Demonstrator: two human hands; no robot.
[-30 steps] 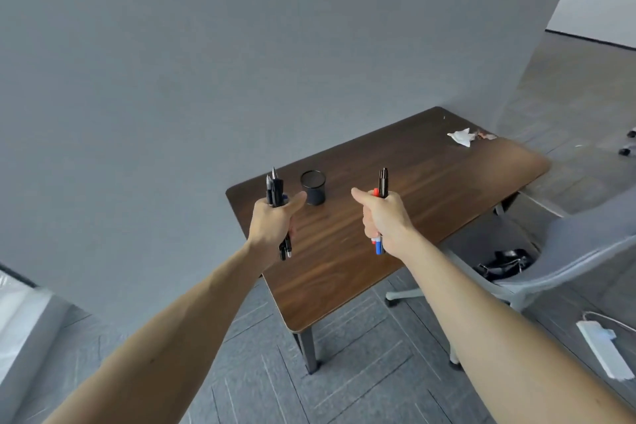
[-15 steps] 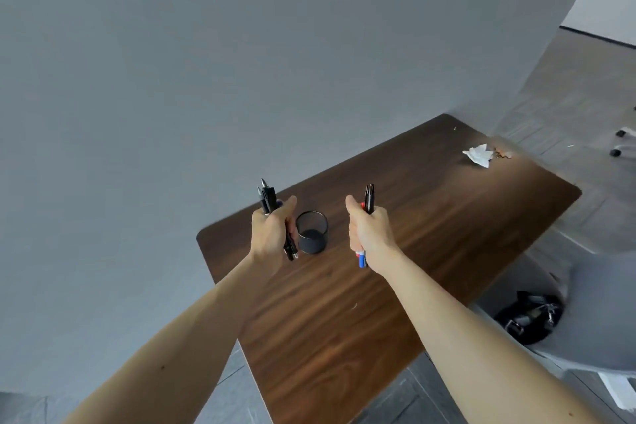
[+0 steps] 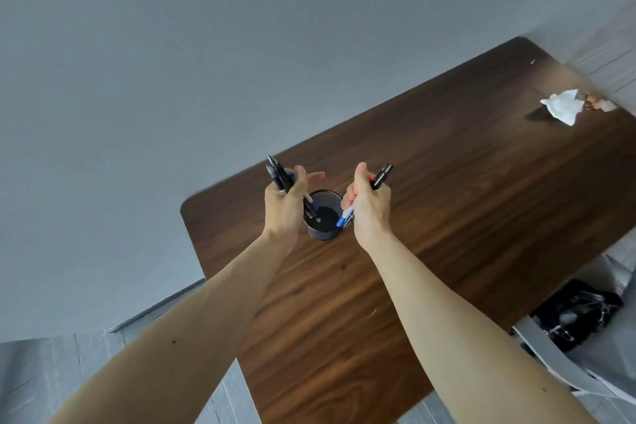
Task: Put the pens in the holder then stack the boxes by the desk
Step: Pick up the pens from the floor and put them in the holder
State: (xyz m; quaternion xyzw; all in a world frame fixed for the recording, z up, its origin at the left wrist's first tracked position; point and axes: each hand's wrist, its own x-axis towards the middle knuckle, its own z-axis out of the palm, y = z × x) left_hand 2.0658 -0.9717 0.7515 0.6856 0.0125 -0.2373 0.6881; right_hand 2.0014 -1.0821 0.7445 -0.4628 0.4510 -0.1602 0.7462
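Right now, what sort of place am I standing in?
Most likely an office or study room. A dark wooden desk stands against a plain grey wall, a black mesh pen holder sits on it, and beside it is what looks like a grey chair carrying a black bag.

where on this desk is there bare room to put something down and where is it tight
Bare wood runs from the holder across the desk to the crumpled paper at the far right corner, and from the holder toward the near edge. Tight at the holder: left hand and right hand hold pens over its rim.
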